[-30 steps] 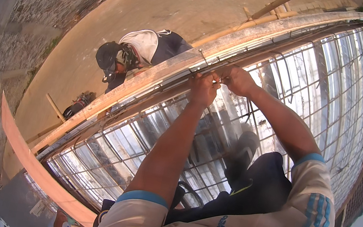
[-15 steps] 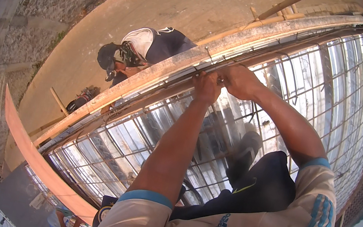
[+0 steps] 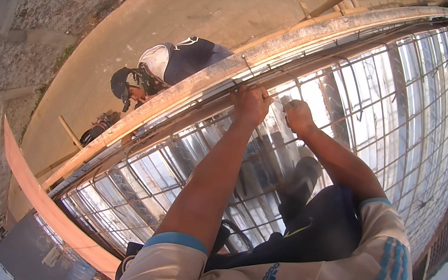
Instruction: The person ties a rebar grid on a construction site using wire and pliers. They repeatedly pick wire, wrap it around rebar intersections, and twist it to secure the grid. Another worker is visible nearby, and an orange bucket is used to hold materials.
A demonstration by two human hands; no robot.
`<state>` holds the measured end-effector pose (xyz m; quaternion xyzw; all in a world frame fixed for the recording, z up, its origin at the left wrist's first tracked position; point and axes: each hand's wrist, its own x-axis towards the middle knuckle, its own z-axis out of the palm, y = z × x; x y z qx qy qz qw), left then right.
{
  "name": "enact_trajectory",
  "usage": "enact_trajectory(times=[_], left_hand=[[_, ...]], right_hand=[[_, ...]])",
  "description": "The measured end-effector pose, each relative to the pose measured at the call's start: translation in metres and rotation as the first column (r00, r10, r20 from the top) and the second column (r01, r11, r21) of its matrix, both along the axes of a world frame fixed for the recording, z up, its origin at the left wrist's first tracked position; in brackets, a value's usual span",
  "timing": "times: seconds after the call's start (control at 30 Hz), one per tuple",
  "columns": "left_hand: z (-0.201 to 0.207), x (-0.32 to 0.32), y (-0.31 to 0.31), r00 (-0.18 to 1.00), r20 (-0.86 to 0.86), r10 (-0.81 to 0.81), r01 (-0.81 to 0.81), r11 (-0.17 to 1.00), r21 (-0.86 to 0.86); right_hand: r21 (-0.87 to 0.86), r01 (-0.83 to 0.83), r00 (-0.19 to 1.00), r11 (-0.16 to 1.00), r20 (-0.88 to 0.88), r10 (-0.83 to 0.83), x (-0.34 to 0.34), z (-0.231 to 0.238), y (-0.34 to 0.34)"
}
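My left hand (image 3: 251, 104) is closed at the edge bars of a steel rebar grid (image 3: 354, 113), beside the long wooden edge board (image 3: 210, 80). What its fingers pinch is too small to make out. A short distance to its right, my right hand (image 3: 299, 119) is curled shut over the grid. Something small and greyish shows at its fingertips, but I cannot tell its kind. Beneath the bars lies shiny corrugated metal sheeting (image 3: 377, 86). My dark-trousered leg (image 3: 330, 219) rests on the grid below my right forearm.
A person (image 3: 174, 62) in a dark cap bends over beyond the board, on the lower tan ground (image 3: 199, 9). An orange-pink plank (image 3: 46, 198) curves along the left. A wooden pole (image 3: 335, 1) leans at the top. A stone wall (image 3: 50, 1) stands at far left.
My right hand has come away from the left and moved down and slightly right. The left hand stays at the edge bars. The person beyond the board has shifted a little.
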<state>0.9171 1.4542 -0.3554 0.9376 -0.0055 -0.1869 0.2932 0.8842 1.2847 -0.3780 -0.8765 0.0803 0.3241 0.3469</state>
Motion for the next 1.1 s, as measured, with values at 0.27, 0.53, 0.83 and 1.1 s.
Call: enact_trajectory(times=[0.27,0.53,0.83,1.1], left_hand=[[-0.001,-0.001,0.003,0.998,-0.01,0.062,-0.062,0.997,-0.042],[-0.002,0.004,0.011,1.0,-0.018,-0.014,0.011,0.984,-0.179],[-0.01,0.0,0.012,0.997,0.073,0.005,0.011,0.977,-0.215],[-0.015,0.014,0.019,0.99,0.044,-0.136,0.143,0.936,-0.32]], right_hand=[[0.447,0.749,0.661,0.488,-0.538,-0.523,0.014,0.029,0.016],[0.402,0.718,0.69,0.569,-0.519,-0.504,0.015,0.024,0.016],[0.452,0.771,0.634,0.449,-0.484,-0.603,0.007,0.026,0.037],[0.512,0.731,0.682,0.452,-0.561,-0.469,0.01,0.008,0.014]])
